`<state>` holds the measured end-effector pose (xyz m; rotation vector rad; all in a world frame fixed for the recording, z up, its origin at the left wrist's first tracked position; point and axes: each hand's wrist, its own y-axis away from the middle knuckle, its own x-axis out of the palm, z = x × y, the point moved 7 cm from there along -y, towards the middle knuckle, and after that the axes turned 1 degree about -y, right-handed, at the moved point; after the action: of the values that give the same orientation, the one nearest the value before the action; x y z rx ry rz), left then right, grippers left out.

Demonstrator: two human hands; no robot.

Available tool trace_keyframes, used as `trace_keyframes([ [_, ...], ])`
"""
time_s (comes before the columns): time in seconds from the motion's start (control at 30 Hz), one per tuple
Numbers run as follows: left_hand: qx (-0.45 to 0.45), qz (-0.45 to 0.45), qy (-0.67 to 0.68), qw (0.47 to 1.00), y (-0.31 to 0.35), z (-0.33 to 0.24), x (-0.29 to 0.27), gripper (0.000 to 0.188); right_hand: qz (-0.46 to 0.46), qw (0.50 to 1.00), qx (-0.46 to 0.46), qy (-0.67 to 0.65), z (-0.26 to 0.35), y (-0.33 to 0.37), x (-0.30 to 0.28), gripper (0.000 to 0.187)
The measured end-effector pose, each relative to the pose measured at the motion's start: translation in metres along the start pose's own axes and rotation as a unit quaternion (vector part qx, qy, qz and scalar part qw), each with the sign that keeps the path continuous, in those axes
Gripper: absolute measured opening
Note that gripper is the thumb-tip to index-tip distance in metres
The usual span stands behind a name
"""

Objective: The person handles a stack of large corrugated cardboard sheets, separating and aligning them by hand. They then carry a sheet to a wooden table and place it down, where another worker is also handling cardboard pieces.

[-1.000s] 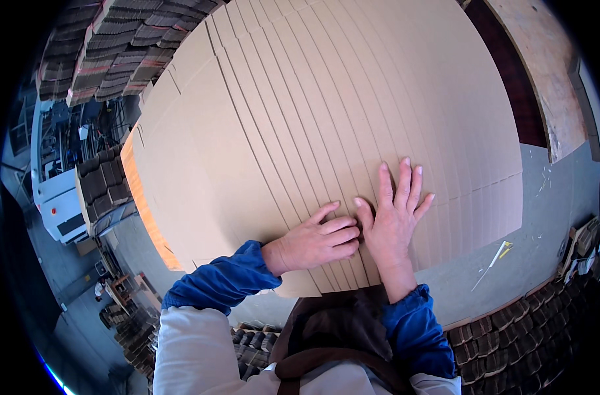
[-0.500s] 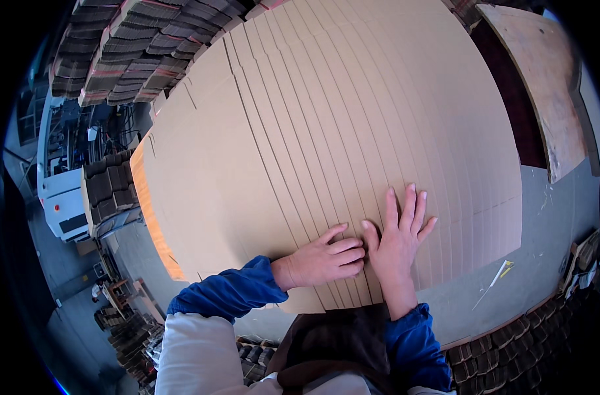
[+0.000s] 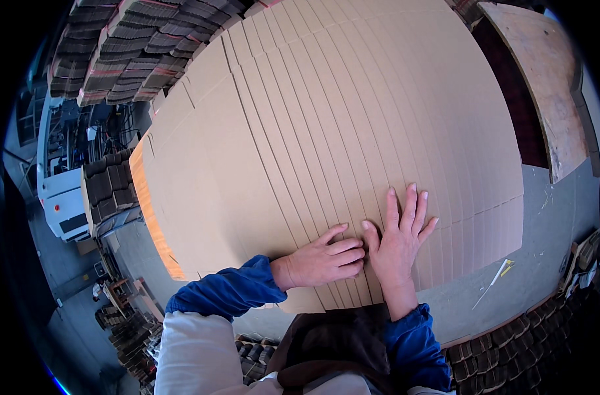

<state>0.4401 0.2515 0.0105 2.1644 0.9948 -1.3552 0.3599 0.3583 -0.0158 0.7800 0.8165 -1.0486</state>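
Large flat cardboard sheets [image 3: 201, 145] lie before me, overlapping like fanned shingles, with their edges in close parallel lines across the middle and right. On these edges, near the front, rests my left hand [image 3: 323, 260], its fingers bent and slightly apart, pointing right, with no object visible in it. My right hand [image 3: 397, 247] lies flat beside it, fingers spread and pointing away from me, pressed on the sheets. The thumb of the right hand comes close to the left fingertips. What lies under the palms is hidden.
Orange board edge [image 3: 156, 217] shows beneath the sheets at left. Bundled cardboard stacks [image 3: 142, 49] rise at far left, more cardboard stacks [image 3: 510, 349] at lower right. A wooden panel [image 3: 543, 85] stands at right. A white and grey machine [image 3: 64, 201] is at left.
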Motion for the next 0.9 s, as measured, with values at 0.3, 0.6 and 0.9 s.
trace_keyframes([
  [0.3,0.005,0.005,-0.009,1.0,0.0026,0.0008,0.0028,0.025,-0.003,1.0,0.001,-0.005,0.0017,-0.0001,-0.0021,0.069],
  [0.6,0.005,0.009,-0.017,1.0,0.0045,0.0015,0.0052,0.026,-0.019,1.0,-0.006,-0.012,-0.0007,-0.0002,-0.0004,0.069],
  [0.9,0.0,-0.001,0.013,1.0,0.0008,0.0018,0.0018,0.022,-0.025,1.0,-0.007,-0.006,-0.0012,0.0001,-0.0018,0.069],
])
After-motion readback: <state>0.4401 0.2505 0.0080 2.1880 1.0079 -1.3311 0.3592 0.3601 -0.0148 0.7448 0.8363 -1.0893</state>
